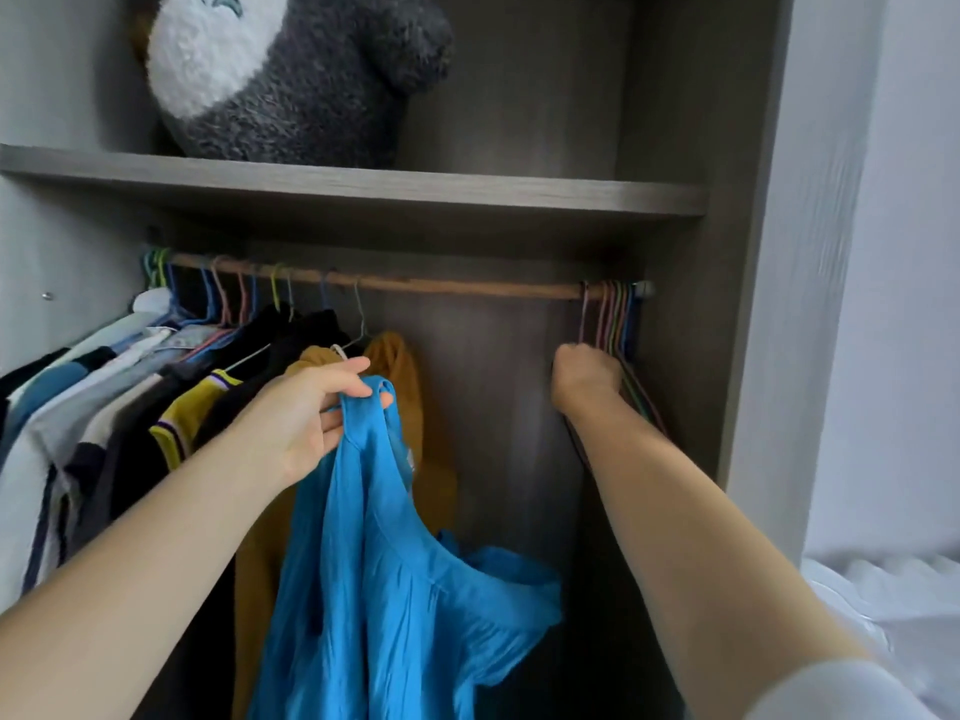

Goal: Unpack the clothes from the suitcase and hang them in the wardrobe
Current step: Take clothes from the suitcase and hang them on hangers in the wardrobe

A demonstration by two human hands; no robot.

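Left hand (311,413) pinches the blue top (384,563) at its strap; the cloth hangs below. Right hand (584,376) clenches around empty hangers (615,324) on the rail (441,285).

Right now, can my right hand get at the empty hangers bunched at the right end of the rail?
Probably yes: the right hand is up against the empty hangers, fingers curled on them, with nothing between.

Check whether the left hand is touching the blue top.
Touching. In the head view the left hand pinches the blue top by its shoulder strap between thumb and fingers; the cloth hangs below.
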